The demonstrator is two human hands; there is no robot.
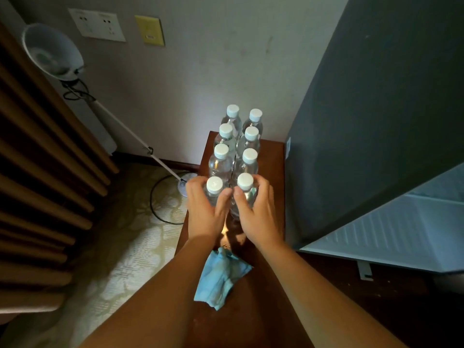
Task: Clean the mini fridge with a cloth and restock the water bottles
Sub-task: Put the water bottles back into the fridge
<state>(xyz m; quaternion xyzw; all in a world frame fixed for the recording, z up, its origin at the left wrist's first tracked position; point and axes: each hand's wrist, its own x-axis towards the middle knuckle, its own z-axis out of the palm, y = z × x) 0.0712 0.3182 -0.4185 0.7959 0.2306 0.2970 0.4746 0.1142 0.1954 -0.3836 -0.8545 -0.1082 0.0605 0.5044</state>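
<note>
Several clear water bottles with white caps stand in two rows on a dark wooden table (271, 156). My left hand (204, 209) grips the nearest left bottle (214, 185). My right hand (258, 212) grips the nearest right bottle (245, 182). A crumpled blue cloth (219, 277) lies on the table between my forearms. The mini fridge (376, 121) stands at the right, its door (401, 237) swung open toward me with the white inner lining showing.
A white floor lamp (54, 52) leans at the left, its cord looping over the patterned carpet (120, 247). Brown slatted furniture (37, 172) fills the left edge. Wall sockets (98, 25) sit high on the wall.
</note>
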